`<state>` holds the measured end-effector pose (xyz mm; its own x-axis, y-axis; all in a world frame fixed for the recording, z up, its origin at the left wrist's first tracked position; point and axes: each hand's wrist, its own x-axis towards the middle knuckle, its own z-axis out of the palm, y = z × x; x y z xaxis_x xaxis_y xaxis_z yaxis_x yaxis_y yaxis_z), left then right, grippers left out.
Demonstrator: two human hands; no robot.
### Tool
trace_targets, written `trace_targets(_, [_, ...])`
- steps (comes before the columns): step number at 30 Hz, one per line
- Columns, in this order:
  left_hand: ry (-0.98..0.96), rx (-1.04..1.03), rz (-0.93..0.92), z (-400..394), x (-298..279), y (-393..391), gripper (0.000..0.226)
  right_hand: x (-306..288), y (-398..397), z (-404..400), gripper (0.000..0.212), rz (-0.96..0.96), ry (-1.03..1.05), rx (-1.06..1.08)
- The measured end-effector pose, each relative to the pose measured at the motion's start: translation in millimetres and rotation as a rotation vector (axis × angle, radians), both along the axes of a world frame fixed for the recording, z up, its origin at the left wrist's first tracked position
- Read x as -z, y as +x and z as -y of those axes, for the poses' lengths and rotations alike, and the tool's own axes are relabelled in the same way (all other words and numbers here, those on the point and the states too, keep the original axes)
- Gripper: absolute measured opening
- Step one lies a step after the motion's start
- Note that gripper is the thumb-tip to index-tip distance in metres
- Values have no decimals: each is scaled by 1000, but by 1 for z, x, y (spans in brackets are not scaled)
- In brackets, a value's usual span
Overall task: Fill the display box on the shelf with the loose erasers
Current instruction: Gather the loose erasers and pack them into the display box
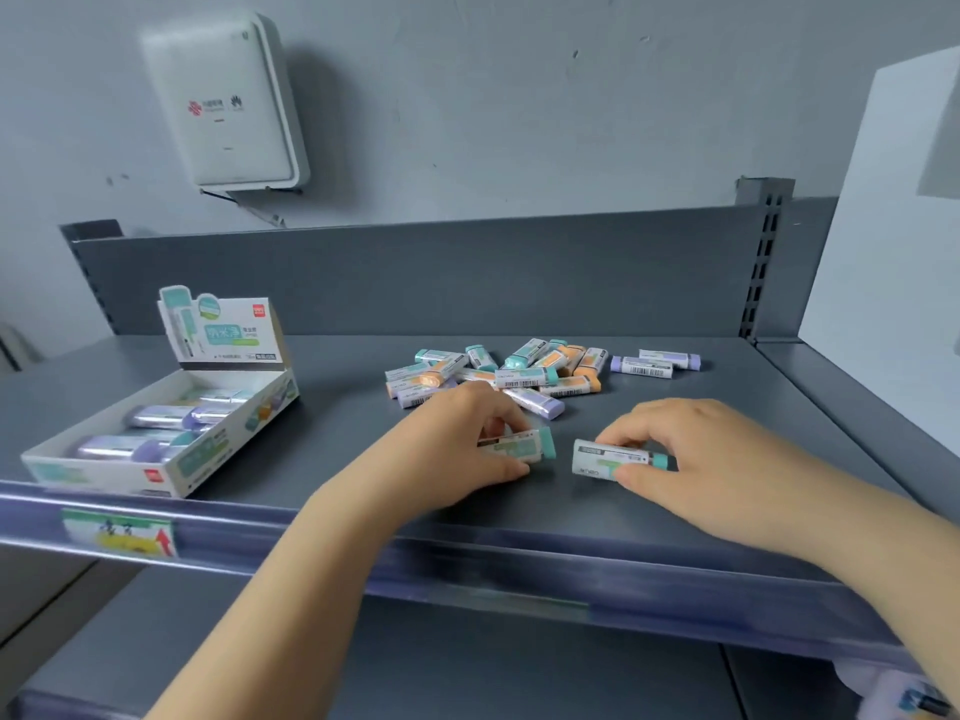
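Erasers, two in hand: my left hand [467, 439] pinches one eraser [522, 445], my right hand [691, 454] another [613, 458], both on the shelf [322, 439], long axes left-right, teal tips right. Loose pile [498, 374] behind; display box [156, 433] far left.

Teal, orange, lilac-tipped erasers [498, 374], white display box [171, 423], grey shelf [337, 444]

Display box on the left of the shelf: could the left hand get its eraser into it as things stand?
Probably yes. The left hand holds a teal-tipped eraser, the shelf between it and the display box is bare, and the box is open on top with room beside the erasers already inside.
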<state>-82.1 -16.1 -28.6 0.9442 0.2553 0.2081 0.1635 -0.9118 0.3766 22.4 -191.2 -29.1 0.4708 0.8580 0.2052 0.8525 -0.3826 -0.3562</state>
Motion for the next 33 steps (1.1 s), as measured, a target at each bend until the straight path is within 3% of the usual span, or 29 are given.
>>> trace_targets(12, [-156,-48,297,-52,-27,-79,21,-15,-42,-70,4,-265,404,-71])
trace_targets(19, [-213,-128,384,-118,-38,-133,29,-24,-82,-137,12,-428,475,-133])
trace_targets(25, [-246,-188,366,-176,-40,-163,23,-28,-110,-191,16,-468,519,-142])
trace_targets(33, [-241,-122,319,-238,-33,-178,22,-29,-139,-247,12,-462,535,-90])
